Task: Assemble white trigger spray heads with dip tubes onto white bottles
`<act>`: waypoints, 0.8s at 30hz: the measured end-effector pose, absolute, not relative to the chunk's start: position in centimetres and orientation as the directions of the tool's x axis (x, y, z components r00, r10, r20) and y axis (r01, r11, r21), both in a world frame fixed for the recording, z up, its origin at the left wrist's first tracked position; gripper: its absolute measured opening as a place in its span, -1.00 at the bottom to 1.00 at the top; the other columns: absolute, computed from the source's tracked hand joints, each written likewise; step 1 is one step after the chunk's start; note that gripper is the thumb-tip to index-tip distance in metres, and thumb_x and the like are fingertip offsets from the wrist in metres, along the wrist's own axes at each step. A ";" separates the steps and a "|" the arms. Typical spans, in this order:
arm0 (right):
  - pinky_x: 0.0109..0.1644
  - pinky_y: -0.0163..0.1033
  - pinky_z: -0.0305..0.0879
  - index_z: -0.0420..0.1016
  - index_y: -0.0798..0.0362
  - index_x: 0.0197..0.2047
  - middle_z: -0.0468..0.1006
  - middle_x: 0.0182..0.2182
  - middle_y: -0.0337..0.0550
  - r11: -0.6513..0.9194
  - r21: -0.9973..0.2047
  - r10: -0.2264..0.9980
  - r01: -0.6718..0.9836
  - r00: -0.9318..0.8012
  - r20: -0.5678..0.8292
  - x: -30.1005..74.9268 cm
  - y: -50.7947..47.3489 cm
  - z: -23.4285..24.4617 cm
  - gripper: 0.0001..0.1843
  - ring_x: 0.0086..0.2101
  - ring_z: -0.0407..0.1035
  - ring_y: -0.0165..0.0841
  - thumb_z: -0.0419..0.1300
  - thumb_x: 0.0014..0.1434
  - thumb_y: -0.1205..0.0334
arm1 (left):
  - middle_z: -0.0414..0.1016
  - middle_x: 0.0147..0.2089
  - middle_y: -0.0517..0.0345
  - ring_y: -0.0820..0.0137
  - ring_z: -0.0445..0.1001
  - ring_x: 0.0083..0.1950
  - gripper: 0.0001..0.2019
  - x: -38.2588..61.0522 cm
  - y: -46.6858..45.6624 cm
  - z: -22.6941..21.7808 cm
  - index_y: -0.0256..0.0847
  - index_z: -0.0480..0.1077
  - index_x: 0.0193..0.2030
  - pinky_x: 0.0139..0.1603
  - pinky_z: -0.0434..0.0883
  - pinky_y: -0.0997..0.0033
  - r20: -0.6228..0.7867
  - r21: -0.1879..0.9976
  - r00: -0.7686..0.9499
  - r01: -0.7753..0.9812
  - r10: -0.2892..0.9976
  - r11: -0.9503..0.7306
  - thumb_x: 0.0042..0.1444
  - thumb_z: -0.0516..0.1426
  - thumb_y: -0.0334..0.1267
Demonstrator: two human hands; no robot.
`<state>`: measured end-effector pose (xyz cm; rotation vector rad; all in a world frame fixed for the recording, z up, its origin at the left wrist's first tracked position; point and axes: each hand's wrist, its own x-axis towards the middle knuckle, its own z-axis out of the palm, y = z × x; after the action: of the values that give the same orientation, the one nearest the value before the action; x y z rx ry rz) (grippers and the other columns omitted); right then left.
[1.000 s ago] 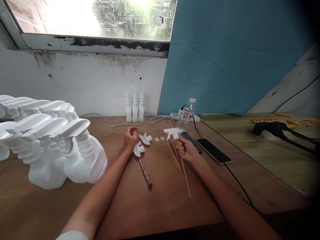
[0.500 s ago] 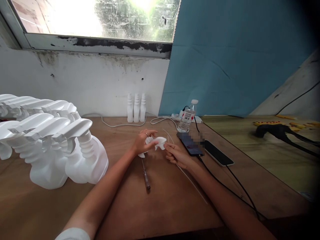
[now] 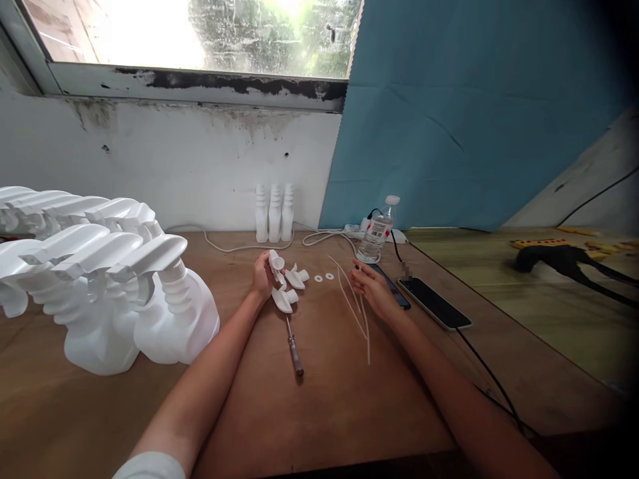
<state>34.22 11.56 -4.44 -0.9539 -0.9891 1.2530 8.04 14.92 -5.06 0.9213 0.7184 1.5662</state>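
Note:
My left hand is closed around a white trigger spray head, raised above the table. Close beside it lie two more white spray heads, a farther one and a nearer one. My right hand has its fingers curled near the dark phone, partly covering it. A thin clear tube runs down from these fingers, which seem to pinch its upper end. More thin tubing lies to the left of that hand. Two small white washers rest between the hands.
A screwdriver lies in front of the spray heads. Several white spray bottles stand at the left; three slim white bottles stand by the wall. A water bottle, phones and cables are at the right.
My right hand has moved right and away from the spray head, and the tube now points more straight towards me. My left hand has shifted left with a spray head, uncovering the washers.

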 end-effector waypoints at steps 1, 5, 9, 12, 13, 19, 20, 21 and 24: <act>-0.61 -0.47 0.09 0.47 0.05 -0.07 0.40 -0.49 -0.33 0.088 -0.951 0.995 -0.296 0.064 0.072 34.2 12.1 -4.8 -0.48 -0.55 0.18 -0.54 0.41 -0.15 0.25 | 0.34 -0.53 0.24 0.48 0.33 -0.62 -0.62 8.0 14.9 -5.0 -0.20 0.27 -0.33 -0.60 0.24 0.46 0.156 0.837 -0.067 -0.521 0.985 -0.168 0.03 0.09 0.13; -0.42 -0.34 0.35 0.49 0.01 -0.06 0.53 -0.33 -0.21 0.137 -0.971 0.985 -0.195 0.135 0.112 34.0 13.7 -5.6 -0.47 -0.38 0.39 -0.38 0.41 -0.18 0.26 | 0.33 -0.53 0.25 0.51 0.27 -0.65 -0.56 7.9 14.8 -4.8 -0.18 0.28 -0.32 -0.62 0.17 0.47 0.110 0.813 -0.080 -0.566 0.991 -0.136 0.02 0.08 0.21; 0.06 -0.05 0.33 0.53 -0.02 -0.06 0.55 -0.11 -0.08 0.400 -0.879 0.889 0.261 0.122 0.441 33.0 12.9 -4.5 -0.60 -0.02 0.37 -0.19 0.34 -0.03 0.24 | 0.32 -0.53 0.24 0.52 0.26 -0.64 -0.52 7.5 15.0 -4.7 -0.18 0.29 -0.30 -0.61 0.15 0.46 0.086 0.793 -0.104 -0.595 0.991 -0.131 0.01 0.08 0.27; 0.12 0.00 0.27 0.50 -0.06 0.01 0.54 -0.07 -0.07 0.685 -0.555 0.726 0.471 -0.376 0.576 30.8 10.2 -3.1 -0.69 -0.04 0.39 -0.22 0.12 0.20 0.32 | 0.32 -0.54 0.23 0.51 0.26 -0.63 -0.50 7.2 15.3 -4.8 -0.18 0.30 -0.31 -0.61 0.15 0.46 0.059 0.792 -0.120 -0.599 0.991 -0.120 0.02 0.06 0.29; 0.09 -0.02 0.30 0.48 -0.05 0.03 0.55 -0.08 -0.07 0.784 -0.446 0.620 0.432 -0.576 0.533 29.8 9.1 -2.7 -0.65 -0.05 0.40 -0.24 0.05 0.23 0.39 | 0.32 -0.55 0.23 0.52 0.26 -0.64 -0.49 7.1 15.3 -4.9 -0.18 0.29 -0.33 -0.61 0.16 0.46 0.049 0.794 -0.123 -0.598 0.991 -0.113 0.02 0.05 0.30; -0.24 -0.17 0.30 0.43 0.14 -0.08 0.51 -0.26 -0.01 0.982 0.145 0.082 0.122 -0.964 0.253 25.4 5.1 -2.8 -0.76 -0.30 0.35 -0.28 0.01 0.26 0.45 | 0.26 -0.62 0.28 0.56 0.20 -0.69 -0.47 6.9 15.6 -5.5 -0.17 0.11 -0.54 -0.67 0.12 0.50 -0.019 0.820 -0.137 -0.569 0.990 -0.063 -0.10 0.15 0.29; -0.27 -0.19 0.28 0.43 0.14 -0.15 0.49 -0.30 -0.03 0.978 0.187 0.045 0.090 -0.971 0.235 25.2 5.0 -3.0 -0.80 -0.33 0.33 -0.29 0.00 0.26 0.45 | 0.25 -0.64 0.29 0.56 0.20 -0.70 -0.47 6.9 15.7 -5.6 -0.16 0.10 -0.55 -0.68 0.11 0.50 -0.025 0.826 -0.141 -0.561 0.990 -0.059 -0.12 0.16 0.27; -0.29 -0.20 0.27 0.42 0.14 -0.20 0.48 -0.32 -0.04 0.976 0.205 0.021 0.073 -0.969 0.244 25.1 5.0 -3.3 -0.82 -0.35 0.32 -0.30 0.00 0.27 0.44 | 0.24 -0.65 0.30 0.56 0.19 -0.71 -0.48 7.0 15.7 -5.7 -0.16 0.11 -0.55 -0.69 0.10 0.50 -0.028 0.832 -0.146 -0.551 0.989 -0.058 -0.12 0.17 0.25; -0.29 -0.22 0.29 0.38 0.08 -0.25 0.49 -0.30 -0.03 0.986 0.091 0.079 0.137 -0.881 0.466 24.9 5.2 -3.8 -0.84 -0.34 0.35 -0.31 -0.01 0.25 0.41 | 0.23 -0.68 0.33 0.55 0.19 -0.73 -0.54 7.2 15.8 -6.1 -0.16 0.13 -0.55 -0.71 0.09 0.50 -0.019 0.854 -0.179 -0.515 0.984 -0.077 -0.10 0.20 0.16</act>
<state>24.94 5.17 -3.81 -0.1529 -2.6528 -0.1660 7.22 15.79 -6.06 0.7234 0.8976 1.5695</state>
